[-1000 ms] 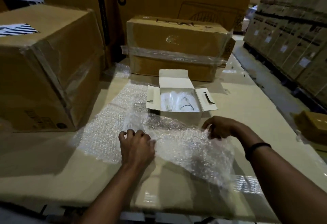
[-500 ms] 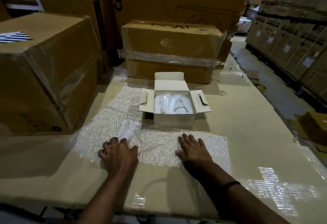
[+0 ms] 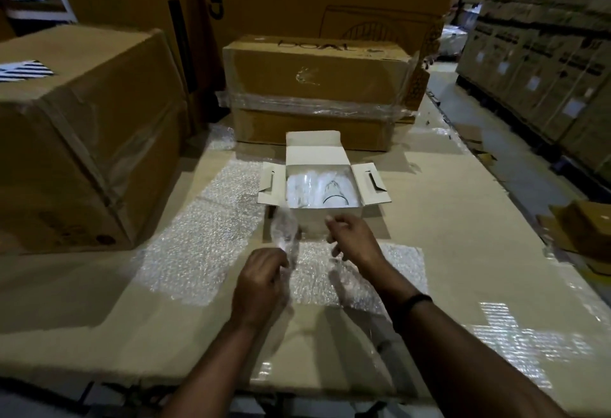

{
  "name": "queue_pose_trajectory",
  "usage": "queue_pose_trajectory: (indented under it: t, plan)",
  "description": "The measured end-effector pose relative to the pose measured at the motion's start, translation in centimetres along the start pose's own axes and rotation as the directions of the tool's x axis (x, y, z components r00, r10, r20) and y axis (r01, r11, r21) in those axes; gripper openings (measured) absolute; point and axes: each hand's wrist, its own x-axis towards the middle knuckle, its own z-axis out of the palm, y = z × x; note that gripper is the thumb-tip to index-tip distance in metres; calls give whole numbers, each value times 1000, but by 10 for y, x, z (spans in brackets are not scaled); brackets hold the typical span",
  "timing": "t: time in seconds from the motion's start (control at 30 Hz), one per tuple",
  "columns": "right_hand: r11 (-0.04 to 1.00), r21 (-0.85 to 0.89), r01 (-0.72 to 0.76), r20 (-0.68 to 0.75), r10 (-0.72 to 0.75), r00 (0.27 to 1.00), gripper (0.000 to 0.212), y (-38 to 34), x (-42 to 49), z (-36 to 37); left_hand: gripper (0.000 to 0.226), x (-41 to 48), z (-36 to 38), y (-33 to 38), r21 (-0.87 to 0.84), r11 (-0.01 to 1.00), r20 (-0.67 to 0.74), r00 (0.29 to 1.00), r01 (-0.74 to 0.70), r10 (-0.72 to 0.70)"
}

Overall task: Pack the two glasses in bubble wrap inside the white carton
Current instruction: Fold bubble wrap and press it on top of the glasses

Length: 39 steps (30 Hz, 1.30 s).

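The left hand is pinching a raised fold of bubble wrap; the right hand is hovering curled, and I cannot tell its grasp. At twelve o'clock the white carton is sitting open, glasses inside.

At lower centre of the frame, a person's left hand grips a raised fold of bubble wrap spread on a cardboard-covered table. The right hand is curled beside it, its hold unclear. Just above them, an open white carton shows wrapped glasses, with brown boxes behind.
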Motion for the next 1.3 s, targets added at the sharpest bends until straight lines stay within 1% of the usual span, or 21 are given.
queue_pose_trajectory:
  t: [0.03, 0.1, 0.17, 0.2, 0.23, 0.3, 0.37, 0.43, 0.5, 0.57, 0.63, 0.7, 0.77, 0.83, 0.9, 0.97, 1.03, 1.13, 1.2, 1.23, 1.3]
  plan:
    - [999, 21, -41, 80, 39, 996, 40, -10, 4, 0, 20, -2, 4, 3, -17, 997, 44, 996, -78, 78]
    - [993, -12, -120, 221, 119, 968, 57, -24, 9, 2, 12, -8, 13, 8, -46, 980, 129, 972, -194, 198]
    - [985, -67, -157, 294, 170, 941, 63, -30, 12, 5, 11, -14, 21, 10, -77, 969, 201, 949, -233, 244]
    - [984, -75, -162, 301, 177, 937, 63, -28, 14, 6, 14, -17, 24, 11, -90, 970, 221, 945, -227, 242]
    - [983, -78, -166, 288, 182, 940, 62, -25, 15, 5, 22, -20, 26, 10, -96, 972, 231, 945, -215, 232]
    - [982, -76, -174, 198, 185, 963, 52, -15, 16, -2, 39, -25, 24, 11, -108, 977, 241, 949, -183, 205]
    - [983, -27, -180, 122, 182, 976, 42, -5, 14, -19, 53, -26, 19, 12, -115, 985, 186, 971, -128, 148]
    - [978, 77, -194, 97, 187, 978, 40, 1, 10, -44, 61, -22, 16, 12, -128, 991, 132, 990, -36, 53]
    - [972, 112, -208, 72, 201, 977, 40, 8, 6, -75, 61, -16, 20, 10, -130, 989, 157, 986, 69, -48]
    - [968, 70, -241, 22, 240, 971, 45, 19, 3, -106, 65, -8, 29, 10, -77, 980, 239, 958, 182, -159]
    - [959, 13, -282, -47, 283, 958, 46, 30, 1, -129, 68, -2, 40, 11, 40, 967, 322, 913, 252, -251]
    - [944, -45, -327, -108, 320, 941, 45, 43, 0, -143, 69, 2, 49, 14, 168, 950, 424, 851, 262, -310]
    - [921, -136, -365, -146, 346, 927, 46, 60, 1, -149, 74, 4, 56, 19, 278, 937, 531, 779, 212, -334]
    - [894, -235, -381, -182, 344, 921, 49, 75, 3, -149, 69, 4, 62, 25, 373, 917, 583, 734, 139, -348]
    - [871, -302, -389, -224, 331, 916, 53, 85, 2, -148, 52, 4, 66, 30, 432, 895, 577, 730, 110, -367]
    - [828, -409, -383, -261, 296, 919, 59, 85, -1, -147, 47, 6, 68, 35, 472, 867, 509, 754, 159, -415]
    - [795, -481, -369, -259, 273, 927, 62, 85, -4, -144, 51, 11, 71, 40, 528, 818, 425, 763, 229, -487]
    - [767, -502, -400, -257, 309, 916, 48, 88, -6, -137, 56, 22, 76, 45, 608, 755, 406, 721, 245, -561]
    - [743, -509, -434, -283, 332, 900, 46, 92, -5, -131, 50, 28, 82, 45, 605, 754, 438, 685, 255, -583]
    - [734, -510, -448, -301, 336, 893, 46, 93, -4, -128, 43, 31, 84, 45, 585, 762, 450, 671, 277, -589]
    - [727, -504, -466, -328, 338, 882, 42, 92, -2, -125, 22, 34, 88, 42, 477, 788, 449, 663, 389, -599]
